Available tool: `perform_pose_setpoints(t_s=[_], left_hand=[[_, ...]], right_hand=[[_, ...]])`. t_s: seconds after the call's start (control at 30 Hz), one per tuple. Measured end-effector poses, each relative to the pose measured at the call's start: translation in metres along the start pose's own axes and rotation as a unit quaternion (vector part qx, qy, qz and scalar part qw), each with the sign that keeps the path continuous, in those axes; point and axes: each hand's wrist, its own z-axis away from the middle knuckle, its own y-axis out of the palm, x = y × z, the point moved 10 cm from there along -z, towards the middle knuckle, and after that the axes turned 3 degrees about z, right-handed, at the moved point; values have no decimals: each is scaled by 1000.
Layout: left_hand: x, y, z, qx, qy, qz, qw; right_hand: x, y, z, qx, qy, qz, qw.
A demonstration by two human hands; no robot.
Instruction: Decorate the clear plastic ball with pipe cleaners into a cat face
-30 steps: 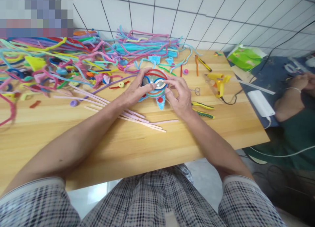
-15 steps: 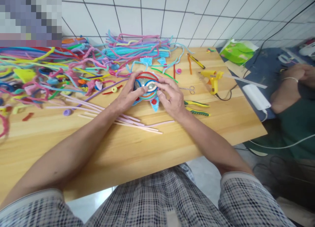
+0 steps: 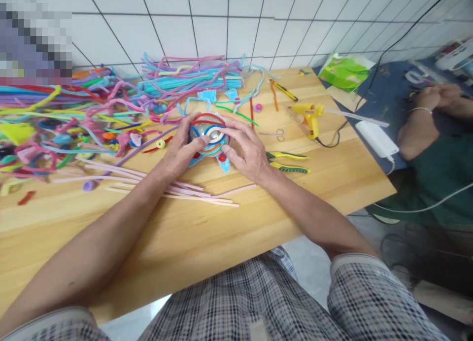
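Note:
Between my two hands is a round, clear, shiny craft piece [image 3: 200, 129] ringed with red, blue and orange pipe cleaners. Light blue points with red spots [image 3: 223, 163] stick out along its near side. My left hand [image 3: 182, 151] grips its left edge, with the thumb across the front. A white pipe cleaner [image 3: 213, 132] curves over the front of the piece. My right hand [image 3: 247, 151] holds the right side, its fingers on the white strip and its thumb below. The palms hide part of the edges.
Loose pale pink pipe cleaners [image 3: 199, 194] lie under my left forearm. Coloured pipe cleaners [image 3: 185, 82] heap at the back and left. Pliers [image 3: 291, 168], small scissors [image 3: 276, 133], a yellow glue gun [image 3: 310, 115] and a cutter [image 3: 286, 89] lie rightward. Another person's arm [image 3: 419, 129] is at far right.
The camera view has shifted, so the table's contents sit further left in the picture. Both hands stay on the craft piece, with little visible change in their hold.

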Motion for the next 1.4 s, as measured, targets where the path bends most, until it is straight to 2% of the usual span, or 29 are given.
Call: perform_pose_setpoints(t_s=[0.13,0.43,0.7,0.9,1.13,1.4], left_hand=[[4,2,1,13,-55,27,998],[-4,3,6,-9,-62,47,997],[-14,10,8,20,-73,37,996],[-25,3,10,-5,-54,10,998],[-16,1,13,5,-81,-11,997],[-15,1,14,4,-73,-15,997]], right_hand=[[1,-1,0,-3,-1,-10,1000],[4,-5,2,-24,14,-34,999],[1,-9,6,-27,44,-55,997],[5,-13,9,-39,30,-61,997],[9,-8,10,-40,9,-67,997],[2,-3,11,-6,54,-68,996]])
